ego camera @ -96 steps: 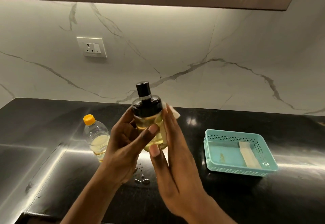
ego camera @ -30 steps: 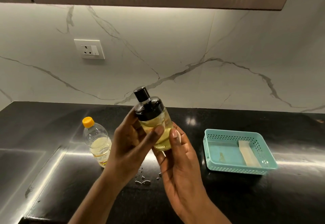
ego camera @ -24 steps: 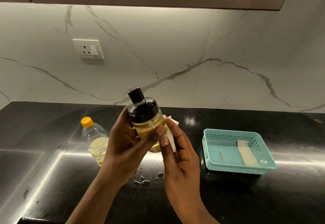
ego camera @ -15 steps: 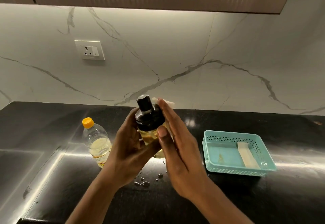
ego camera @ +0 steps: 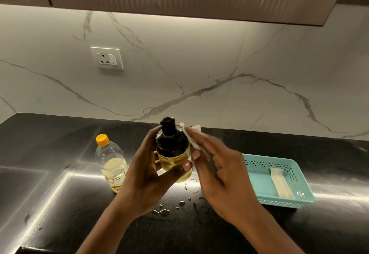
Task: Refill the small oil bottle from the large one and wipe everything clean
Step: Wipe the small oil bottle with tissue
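A person's left hand (ego camera: 147,176) holds the small bottle (ego camera: 173,154) above the bench (ego camera: 60,213), fingers (ego camera: 186,166) wrapped around its glass; the right hand (ego camera: 221,174) presses a tissue (ego camera: 191,134) to its black cap; the large bottle (ego camera: 110,164) stands left of the fingers; droplets (ego camera: 163,211) lie below; a basket (ego camera: 299,199) sits right.

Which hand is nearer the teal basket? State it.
Right. The right hand sits just beside the teal basket, on its left; the left hand is farther left, holding the small oil bottle.
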Motion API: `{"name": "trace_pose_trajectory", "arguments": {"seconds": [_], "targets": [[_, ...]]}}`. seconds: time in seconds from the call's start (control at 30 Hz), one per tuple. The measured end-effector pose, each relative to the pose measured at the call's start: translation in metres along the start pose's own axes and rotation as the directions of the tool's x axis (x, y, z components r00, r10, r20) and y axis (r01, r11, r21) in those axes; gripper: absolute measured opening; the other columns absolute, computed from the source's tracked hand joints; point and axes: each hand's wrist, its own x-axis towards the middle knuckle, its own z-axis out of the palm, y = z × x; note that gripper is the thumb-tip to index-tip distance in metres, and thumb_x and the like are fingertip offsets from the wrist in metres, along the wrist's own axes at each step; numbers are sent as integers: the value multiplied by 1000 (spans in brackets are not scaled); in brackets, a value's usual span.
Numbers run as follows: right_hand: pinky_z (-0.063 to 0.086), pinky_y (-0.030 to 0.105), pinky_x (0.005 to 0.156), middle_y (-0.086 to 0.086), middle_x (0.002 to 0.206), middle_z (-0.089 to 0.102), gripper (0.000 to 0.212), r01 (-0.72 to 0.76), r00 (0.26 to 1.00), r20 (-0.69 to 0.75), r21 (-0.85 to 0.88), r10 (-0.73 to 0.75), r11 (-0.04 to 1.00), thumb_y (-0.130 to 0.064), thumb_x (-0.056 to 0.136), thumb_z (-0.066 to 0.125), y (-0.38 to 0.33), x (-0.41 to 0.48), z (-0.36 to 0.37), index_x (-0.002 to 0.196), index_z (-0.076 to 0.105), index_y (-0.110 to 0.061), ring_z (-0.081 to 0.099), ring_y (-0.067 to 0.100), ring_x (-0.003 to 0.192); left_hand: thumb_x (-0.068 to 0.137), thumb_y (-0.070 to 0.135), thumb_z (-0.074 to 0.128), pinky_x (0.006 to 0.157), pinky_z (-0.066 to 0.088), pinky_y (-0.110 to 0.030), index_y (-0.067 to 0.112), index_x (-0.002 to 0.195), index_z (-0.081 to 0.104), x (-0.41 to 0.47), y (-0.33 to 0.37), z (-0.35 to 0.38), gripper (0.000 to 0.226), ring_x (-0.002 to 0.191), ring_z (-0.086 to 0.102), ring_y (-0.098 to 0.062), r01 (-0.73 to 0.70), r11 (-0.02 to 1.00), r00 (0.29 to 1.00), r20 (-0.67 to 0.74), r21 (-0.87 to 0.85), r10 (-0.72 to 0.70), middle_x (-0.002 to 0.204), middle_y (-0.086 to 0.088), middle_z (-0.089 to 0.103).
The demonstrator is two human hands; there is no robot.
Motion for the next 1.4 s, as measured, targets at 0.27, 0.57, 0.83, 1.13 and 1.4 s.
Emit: {"name": "trace_pose_trajectory", "arguments": {"seconds": [0.27,0.57,0.83,1.13,1.4], "targets": [[54,14,100,-7,135,70,36,292,955,19,-230,-295,928,-17,103,59,-34,38,-23,137,68,-15,67,0,123,88,49,84,100,56,-18,41,149,46,2,1,6,73,128,68,-6,-67,989,997,48,133,61,139,20,67],[43,34,117,8,165,44,71,416,857,511,-601,-73,682,-19,94,76,-47,57,-16,158,46,-16,48,23,149,86,47,86,102,56,-20,60,152,36,1,0,15,83,130,67,-5,-106,990,993,-51,89,110,146,27,61],[63,40,81,16,131,73,87,473,879,328,-682,-345,557,-17,56,92,-26,28,-1,137,63,-7,77,29,109,81,62,84,94,64,-37,41,147,50,-2,-7,7,77,124,70,-18,-44,998,992,-117,55,50,135,13,68],[50,8,96,-31,127,62,29,5,1000,18,-102,-3,995,-54,103,55,-25,30,0,122,71,-39,60,-8,121,82,53,86,95,63,-33,38,149,49,1,-12,2,78,123,70,-16,3,994,995,-95,108,8,133,12,71],[42,-5,85,-21,119,73,46,34,987,160,-228,3,973,-54,95,61,-30,57,-16,136,66,-35,58,-26,90,85,63,80,95,48,-5,50,148,46,3,-6,7,73,124,69,-5,-25,992,998,-61,127,33,134,20,70]]}}
